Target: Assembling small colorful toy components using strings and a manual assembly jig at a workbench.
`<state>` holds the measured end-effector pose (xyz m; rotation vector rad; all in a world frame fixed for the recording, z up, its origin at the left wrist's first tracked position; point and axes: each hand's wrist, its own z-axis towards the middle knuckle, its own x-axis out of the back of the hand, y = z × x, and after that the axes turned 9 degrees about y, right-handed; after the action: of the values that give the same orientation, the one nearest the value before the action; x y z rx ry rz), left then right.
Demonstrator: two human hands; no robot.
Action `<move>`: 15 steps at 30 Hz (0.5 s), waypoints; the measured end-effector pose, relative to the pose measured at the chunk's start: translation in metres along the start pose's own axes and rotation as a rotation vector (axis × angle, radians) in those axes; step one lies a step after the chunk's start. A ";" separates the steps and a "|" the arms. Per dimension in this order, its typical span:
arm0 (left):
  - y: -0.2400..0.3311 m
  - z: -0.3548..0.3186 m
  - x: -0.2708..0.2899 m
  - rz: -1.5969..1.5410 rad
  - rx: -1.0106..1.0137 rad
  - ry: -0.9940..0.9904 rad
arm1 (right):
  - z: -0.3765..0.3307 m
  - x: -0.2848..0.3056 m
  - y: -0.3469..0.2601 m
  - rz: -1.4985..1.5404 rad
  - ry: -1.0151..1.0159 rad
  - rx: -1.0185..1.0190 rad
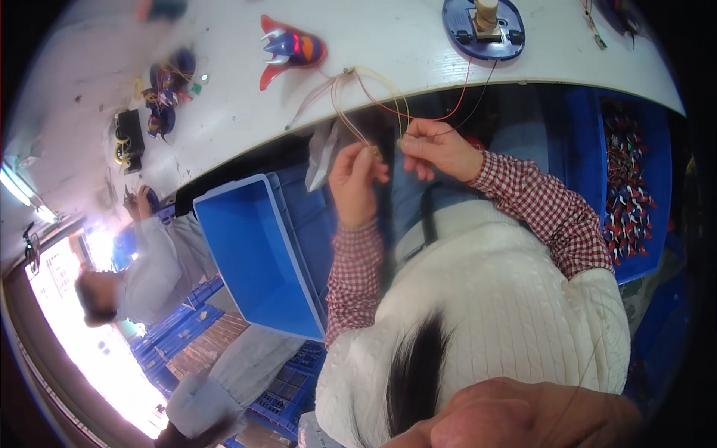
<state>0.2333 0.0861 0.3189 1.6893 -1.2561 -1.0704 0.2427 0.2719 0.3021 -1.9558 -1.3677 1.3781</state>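
Note:
Just off the table's front edge, my left hand (pixel 354 179) pinches a small tan part (pixel 375 153) where pale wires end. Close beside it on the right, my right hand (pixel 442 149) has thumb and forefinger closed on the thin wires (pixel 404 112); their tips are hidden. These wires run up to a small joint on the table, near a red, blue and orange toy piece (pixel 302 48) with silvery points. Red and black wires (pixel 464 89) lead down from a blue oval base (pixel 484 43), which carries a tan cylinder.
The white table (pixel 246 112) spans the top. An open blue bin (pixel 254 257) stands at left; another (pixel 653 216) at right holds many red-and-blue toy pieces. More toy parts (pixel 168 86) and a black block (pixel 129 140) lie far left, near a person in light clothing (pixel 168 261).

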 end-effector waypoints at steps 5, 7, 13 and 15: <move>0.003 0.000 -0.006 0.158 -0.068 0.045 | 0.002 -0.004 -0.002 0.002 -0.020 -0.011; 0.004 -0.001 -0.010 0.204 -0.102 0.067 | 0.002 -0.005 -0.002 -0.004 -0.028 -0.013; 0.003 -0.002 -0.012 0.367 -0.097 0.120 | 0.006 -0.002 0.006 0.001 -0.023 -0.046; 0.001 -0.002 -0.010 0.374 -0.107 0.116 | 0.004 0.000 0.006 -0.009 -0.021 -0.035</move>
<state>0.2332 0.0955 0.3218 1.3479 -1.3476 -0.7881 0.2418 0.2679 0.2957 -1.9604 -1.4183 1.3836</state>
